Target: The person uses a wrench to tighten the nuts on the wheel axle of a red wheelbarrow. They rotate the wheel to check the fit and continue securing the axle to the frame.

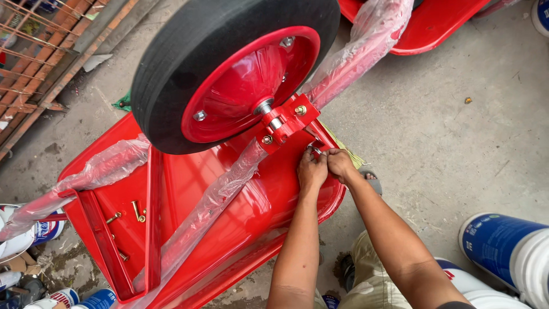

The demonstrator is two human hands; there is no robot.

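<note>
I look down on an upturned red wheelbarrow (pixel 189 189) lying on the concrete floor (pixel 446 143), its black-tyred wheel (pixel 229 63) with a red hub sticking up toward me. My left hand (pixel 311 170) and my right hand (pixel 341 165) meet just below the red axle bracket (pixel 286 121), right at the rim of the tray. Both have their fingers pinched together on a small metal fastener (pixel 315 150) beside the bracket; the piece is mostly hidden by the fingertips, so I cannot tell exactly what it is. The grip of each hand is closed tight on that piece, thumbs and forefingers touching. The handle tubes (pixel 211 200) run across the tray's underside, wrapped in clear plastic film, and cross at the bracket. On the underside of the tray, near the red leg frame (pixel 108 240), I see a few loose brass-coloured bolts (pixel 137 212) lying on the red metal. As for containers, a blue and white bucket (pixel 503 252) lies on its side at the lower right, close to my right forearm; I cannot see what is in it. Another red tray (pixel 429 26) shows at the top edge, and more blue and white buckets (pixel 74 298) sit at the lower left corner, their contents out of sight.
</note>
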